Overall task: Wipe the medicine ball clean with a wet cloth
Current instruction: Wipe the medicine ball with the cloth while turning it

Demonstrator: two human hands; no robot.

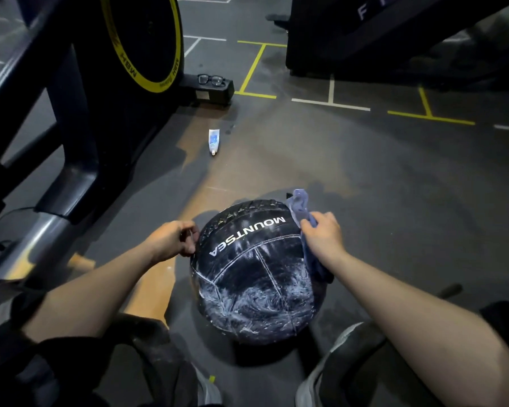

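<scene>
A black medicine ball (pixel 253 274) with white "MOUNTSEA" lettering sits on the gym floor between my knees. White foamy smears cover its near lower side. My left hand (pixel 171 240) is at the ball's left edge, fingers curled and pinching its seam. My right hand (pixel 321 235) grips a blue cloth (pixel 300 207) against the ball's upper right side. Part of the cloth sticks up beyond the hand and part hangs down below it.
A small white tube (pixel 214 141) lies on the floor ahead. An exercise bike (pixel 80 92) with a yellow-rimmed wheel stands at the left, a pair of glasses (pixel 211 79) on its base. Another dark machine (pixel 394 39) is at the far right. Painted lines mark the floor.
</scene>
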